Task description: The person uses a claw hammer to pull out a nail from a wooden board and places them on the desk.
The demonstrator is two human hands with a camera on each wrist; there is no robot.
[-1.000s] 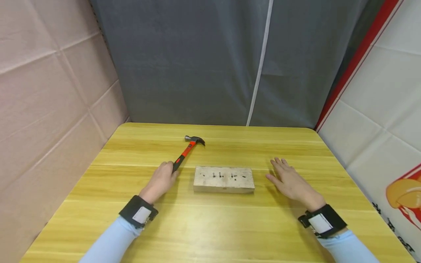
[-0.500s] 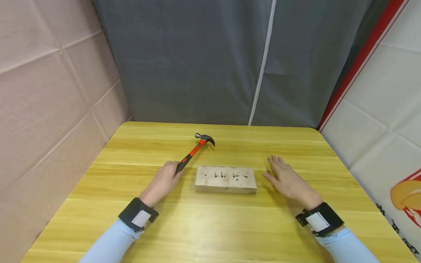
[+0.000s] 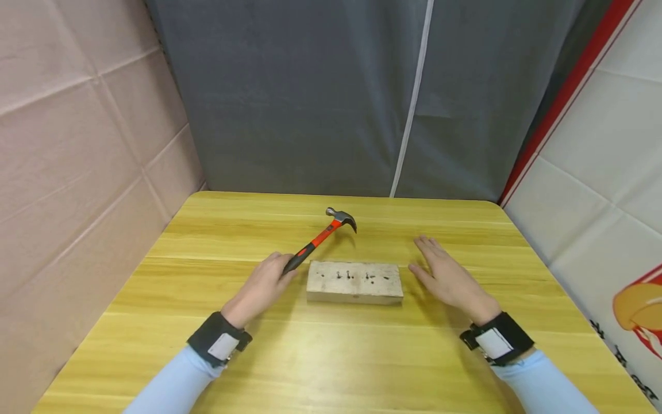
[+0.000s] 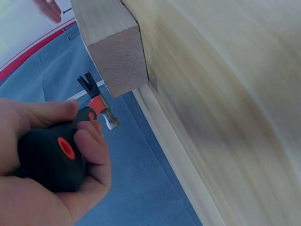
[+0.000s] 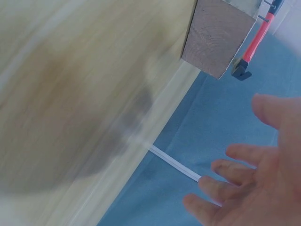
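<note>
My left hand (image 3: 262, 284) grips the black end of a claw hammer (image 3: 324, 236) with a red and black handle, its steel head raised over the table behind a pale wooden block (image 3: 354, 281). Several dark nails (image 3: 351, 275) stand in the block's top face. In the left wrist view my left hand (image 4: 51, 165) has its fingers curled round the hammer grip (image 4: 49, 155), with the block (image 4: 113, 52) just beyond. My right hand (image 3: 447, 277) hovers flat, fingers straight, just right of the block; the right wrist view shows this hand (image 5: 244, 174) spread and holding nothing, with the block (image 5: 221, 35) ahead of it.
The yellow wooden table (image 3: 331, 356) fills the near view. A grey curtain (image 3: 331, 98) hangs behind its far edge, a pinkish panel wall (image 3: 77, 144) closes the left side and a white and red banner (image 3: 600, 144) the right.
The left hand has swung the hammer to the right, its head now behind the block's left half. The right hand has slid a little left, toward the block.
</note>
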